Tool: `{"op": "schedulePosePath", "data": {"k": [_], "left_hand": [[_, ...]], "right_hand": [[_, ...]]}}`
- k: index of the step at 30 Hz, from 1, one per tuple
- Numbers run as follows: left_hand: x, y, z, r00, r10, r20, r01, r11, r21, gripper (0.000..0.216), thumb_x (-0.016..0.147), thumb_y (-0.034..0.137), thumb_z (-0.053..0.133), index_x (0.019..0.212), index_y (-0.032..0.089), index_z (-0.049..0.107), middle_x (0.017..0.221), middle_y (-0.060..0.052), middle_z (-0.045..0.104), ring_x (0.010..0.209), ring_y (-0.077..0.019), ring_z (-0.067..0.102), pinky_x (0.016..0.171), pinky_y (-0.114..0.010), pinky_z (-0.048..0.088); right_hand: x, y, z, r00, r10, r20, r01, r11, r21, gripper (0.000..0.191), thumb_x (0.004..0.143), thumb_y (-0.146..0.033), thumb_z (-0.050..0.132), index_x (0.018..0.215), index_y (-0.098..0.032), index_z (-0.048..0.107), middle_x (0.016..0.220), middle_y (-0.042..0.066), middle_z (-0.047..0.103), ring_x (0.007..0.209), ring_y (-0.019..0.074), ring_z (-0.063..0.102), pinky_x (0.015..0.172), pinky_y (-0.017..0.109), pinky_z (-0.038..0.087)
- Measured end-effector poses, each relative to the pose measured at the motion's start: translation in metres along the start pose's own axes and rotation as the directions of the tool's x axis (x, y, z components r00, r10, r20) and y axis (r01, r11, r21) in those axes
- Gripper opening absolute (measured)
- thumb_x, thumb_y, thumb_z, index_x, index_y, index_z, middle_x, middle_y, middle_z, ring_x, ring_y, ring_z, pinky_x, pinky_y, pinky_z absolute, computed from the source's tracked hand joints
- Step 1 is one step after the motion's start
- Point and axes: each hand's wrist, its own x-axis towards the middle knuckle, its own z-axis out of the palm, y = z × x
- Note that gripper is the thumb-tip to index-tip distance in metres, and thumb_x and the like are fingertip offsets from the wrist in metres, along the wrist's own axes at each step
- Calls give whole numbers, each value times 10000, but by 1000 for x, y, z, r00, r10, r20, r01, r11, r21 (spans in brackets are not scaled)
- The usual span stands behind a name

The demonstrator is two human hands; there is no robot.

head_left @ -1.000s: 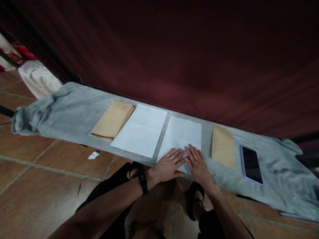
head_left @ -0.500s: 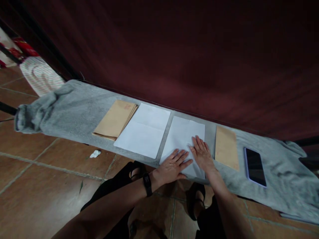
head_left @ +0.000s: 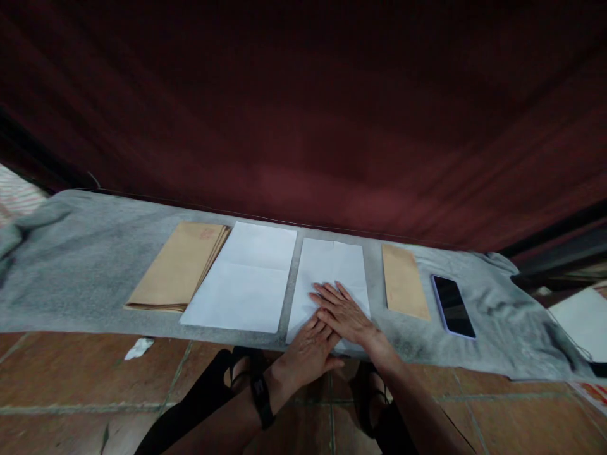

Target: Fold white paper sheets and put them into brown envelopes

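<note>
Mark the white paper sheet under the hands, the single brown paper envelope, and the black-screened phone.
White paper sheet [head_left: 331, 262]: head view, bare far part.
Single brown paper envelope [head_left: 405, 282]: head view, middle.
Black-screened phone [head_left: 453, 307]: head view, screen.

Phone [head_left: 454, 308] on grey cloth [head_left: 507, 316]

We see the phone toward the right, its screen dark. We find a dark red drape [head_left: 303, 126] across the far side; near left, a white scrap [head_left: 139, 348] lies on brown floor tiles [head_left: 71, 373].
</note>
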Motion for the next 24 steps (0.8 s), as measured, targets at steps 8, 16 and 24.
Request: {"op": "schedulePosePath", "data": {"k": [8, 16, 24], "left_hand": [[1, 1, -4, 1000, 12, -22, -11, 999, 33, 724, 919, 616, 580, 1527, 268, 400, 1559, -118, 469, 1475, -323, 380, 1231, -520, 244], [4, -1, 4, 999, 38, 8, -39, 998, 59, 669, 973, 527, 541, 1558, 272, 340, 1622, -139, 369, 1504, -316, 331, 1216, -540, 277], [5, -5, 19, 999, 38, -16, -37, 997, 64, 652, 985, 489, 534, 1568, 306, 306, 1664, -123, 274, 1514, -332, 303, 1208, -555, 276]], "right_hand": [[18, 11, -2, 998, 55, -29, -56, 998, -29, 462, 1089, -426, 330, 1546, -366, 358, 1643, -32, 312, 1531, 162, 254, 1268, 452, 209], [66, 27, 0, 997, 65, -52, -74, 981, -179, 488, 1077, -420, 386, 1557, -338, 357, 1648, 1, 305, 1528, 215, 270, 1251, 478, 221], [120, 57, -9, 986, 125, -111, -149, 959, -242, 487, 1079, -398, 374, 1553, -281, 384, 1649, 20, 301, 1522, 246, 285, 1249, 486, 210]]}}
